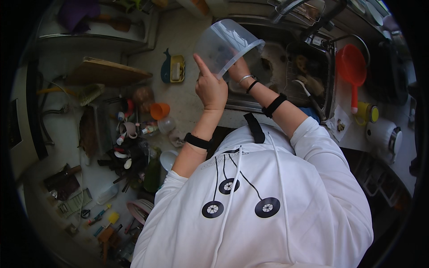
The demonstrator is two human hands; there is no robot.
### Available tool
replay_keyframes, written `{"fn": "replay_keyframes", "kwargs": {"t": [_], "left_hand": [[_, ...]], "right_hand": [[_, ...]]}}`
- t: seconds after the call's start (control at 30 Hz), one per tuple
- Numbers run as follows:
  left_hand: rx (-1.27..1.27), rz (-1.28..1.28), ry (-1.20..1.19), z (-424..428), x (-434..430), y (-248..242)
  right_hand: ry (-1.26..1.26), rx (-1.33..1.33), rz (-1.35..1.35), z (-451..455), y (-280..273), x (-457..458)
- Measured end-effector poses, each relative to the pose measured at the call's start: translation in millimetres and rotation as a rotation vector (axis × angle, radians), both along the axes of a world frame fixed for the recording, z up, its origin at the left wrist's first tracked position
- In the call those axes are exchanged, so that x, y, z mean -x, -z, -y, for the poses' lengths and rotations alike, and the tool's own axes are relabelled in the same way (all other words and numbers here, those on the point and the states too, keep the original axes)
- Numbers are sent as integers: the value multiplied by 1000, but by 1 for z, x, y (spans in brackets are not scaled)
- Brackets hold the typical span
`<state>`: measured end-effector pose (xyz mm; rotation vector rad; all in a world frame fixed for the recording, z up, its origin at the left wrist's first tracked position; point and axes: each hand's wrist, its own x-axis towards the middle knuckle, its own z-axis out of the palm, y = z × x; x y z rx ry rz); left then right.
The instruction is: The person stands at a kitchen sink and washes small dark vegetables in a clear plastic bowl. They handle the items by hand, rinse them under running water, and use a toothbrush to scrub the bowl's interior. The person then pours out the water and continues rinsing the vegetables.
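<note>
A translucent plastic tub (pixel 223 37) is tilted on its side over the counter and the sink's left edge, its mouth facing right and down. My left hand (pixel 211 85) grips it near the lower rim, index finger stretched along its wall. At the tub's mouth is my right hand (pixel 239 68), its fingers partly hidden by the rim and seen dimly through the plastic. Whether those fingers hold anything cannot be told. Beyond my right hand lies the metal sink (pixel 278 72). Left of the tub, a whale-shaped soap dish (pixel 173 68) rests on the counter, with a bar of soap in it.
In the sink's right part, a long-handled brush (pixel 310 93) lies across a wire rack. A red plastic ladle (pixel 352 65), a yellow-lidded jar (pixel 367 114) and a white appliance (pixel 382 137) stand right. Left are a wooden board (pixel 107 72), an orange cup (pixel 160 111) and crowded utensils.
</note>
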<state>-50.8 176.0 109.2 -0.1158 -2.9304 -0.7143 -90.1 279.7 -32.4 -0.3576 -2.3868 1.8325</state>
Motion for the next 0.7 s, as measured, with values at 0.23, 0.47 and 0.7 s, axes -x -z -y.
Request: {"fn": "replay_keyframes", "kwargs": {"t": [0.23, 0.47, 0.7], "left_hand": [[-84, -117, 16, 1, -5, 6], [-360, 121, -176, 5, -7, 51], [-977, 781, -552, -8, 1, 60]], "right_hand": [[18, -49, -159, -10, -38, -4], [-144, -397, 221, -39, -62, -12], [-64, -449, -178, -107, -98, -40]]}}
